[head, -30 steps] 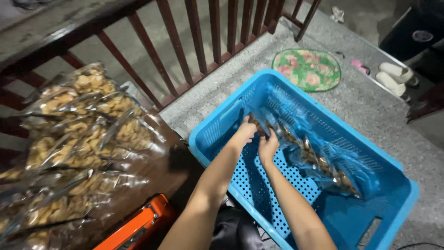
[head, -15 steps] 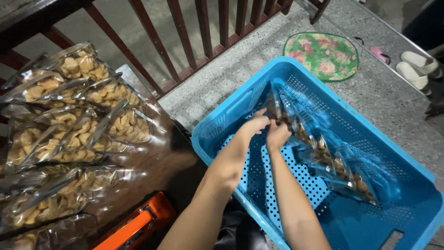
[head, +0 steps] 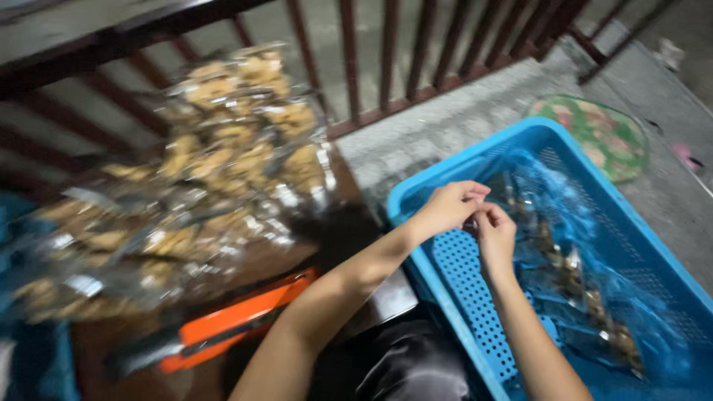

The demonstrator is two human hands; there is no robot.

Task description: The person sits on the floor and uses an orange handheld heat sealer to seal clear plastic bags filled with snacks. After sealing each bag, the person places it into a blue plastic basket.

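Left hand (head: 445,209): your fingers pinch the clear bag's near end.
Right hand (head: 496,234): fingers pinched beside it.
Clear bag (head: 572,275): in blue crate (head: 445,260), running toward lower right.

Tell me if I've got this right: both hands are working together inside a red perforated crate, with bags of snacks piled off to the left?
Not quite: the crate is blue, not red, as the head view shows. The rest holds: the left hand and right hand meet inside it, and the bags of snacks lie piled to the left.
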